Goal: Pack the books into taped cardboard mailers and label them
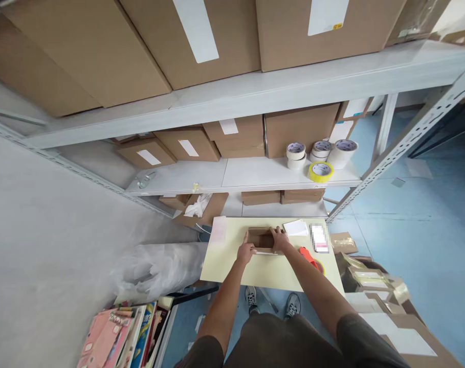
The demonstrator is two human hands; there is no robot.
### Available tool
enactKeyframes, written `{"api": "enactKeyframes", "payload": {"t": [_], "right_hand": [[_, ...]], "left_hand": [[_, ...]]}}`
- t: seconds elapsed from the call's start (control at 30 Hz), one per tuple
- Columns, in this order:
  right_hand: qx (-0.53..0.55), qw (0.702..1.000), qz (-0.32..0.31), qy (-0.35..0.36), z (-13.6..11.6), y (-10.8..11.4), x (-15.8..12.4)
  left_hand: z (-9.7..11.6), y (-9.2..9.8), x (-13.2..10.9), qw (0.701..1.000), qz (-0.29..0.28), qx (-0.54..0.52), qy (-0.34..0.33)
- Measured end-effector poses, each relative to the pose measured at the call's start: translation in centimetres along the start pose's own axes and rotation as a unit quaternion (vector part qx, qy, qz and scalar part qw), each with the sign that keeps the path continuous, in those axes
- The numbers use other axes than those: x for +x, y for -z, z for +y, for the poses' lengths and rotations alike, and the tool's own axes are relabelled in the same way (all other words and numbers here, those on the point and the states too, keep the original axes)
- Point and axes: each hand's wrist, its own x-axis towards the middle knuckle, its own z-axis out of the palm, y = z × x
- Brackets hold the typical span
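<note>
A small open-topped cardboard box [260, 250] stands on the pale yellow table [228, 268], with its dark inside showing and a white strip along its near side. At its left end my left hand [246, 250] grips the wall, thumb side up. My right hand [279, 239] is closed over the right end, fingers at the rim. Beside my right forearm lies an orange-red tape dispenser [307, 254], its yellow-edged roll partly covered by the arm. A stack of white cards [295, 227] is just beyond my right hand.
A phone-like object [319, 238], blurred out, lies at the table's right edge. Tape rolls [295, 155] and cartons [236, 138] fill the grey shelf [255, 174] behind. Flattened and used boxes [370, 278] lie right; bubble wrap [161, 268] and books [128, 332] are left.
</note>
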Motion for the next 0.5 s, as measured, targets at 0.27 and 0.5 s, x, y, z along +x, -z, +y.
{"api": "enactKeyframes", "payload": {"t": [0.27,0.5], "right_hand": [[-0.077,0.996,-0.054,-0.003,1.5,-1.0,-0.6],[-0.022,0.999,-0.031,0.007,-0.4,-0.9,-2.3]], "left_hand": [[0.2,0.1,0.0,1.000,-0.009,-0.003,-0.010],[-3.7,1.5,-0.9,0.998,-0.011,-0.021,-0.062]]}}
